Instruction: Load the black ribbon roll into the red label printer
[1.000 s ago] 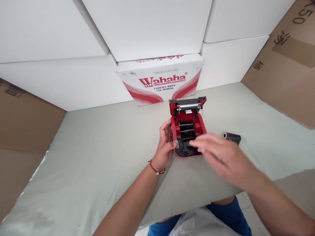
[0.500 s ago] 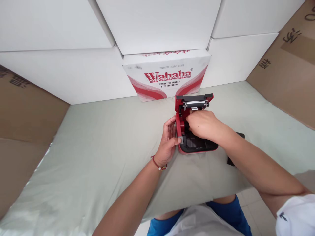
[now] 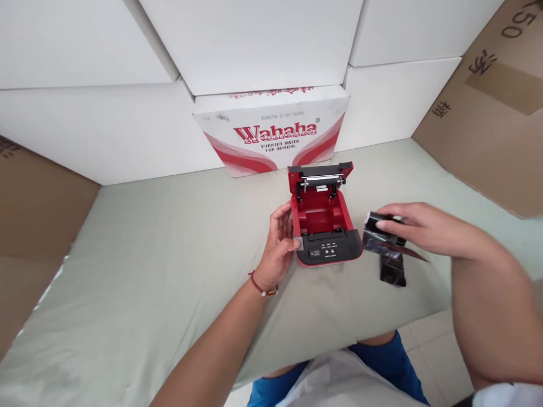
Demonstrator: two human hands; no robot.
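Observation:
A small red printer (image 3: pixel 324 217) with a black front panel sits on the pale green cloth, its lid tipped back and its red bay bare. My left hand (image 3: pixel 278 247) grips the printer's left side, thumb on a grey button at the corner. My right hand (image 3: pixel 418 226) is just right of the printer, fingers pinched on a black ribbon roll (image 3: pixel 377 233). A loose strip of shiny black film (image 3: pixel 392 268) trails from the roll down onto the cloth.
A white and red Wahaha water carton (image 3: pixel 271 133) stands right behind the printer. White boxes (image 3: pixel 254 39) form the back wall. Brown cardboard (image 3: pixel 487 113) leans at the right, and more cardboard (image 3: pixel 38 209) at the left. The table's front edge is near my blue shorts (image 3: pixel 382 362).
My right hand reached into the printer's bay, then pulled out to the right with the black ribbon roll. The bay now shows bare red. My left hand stayed on the printer.

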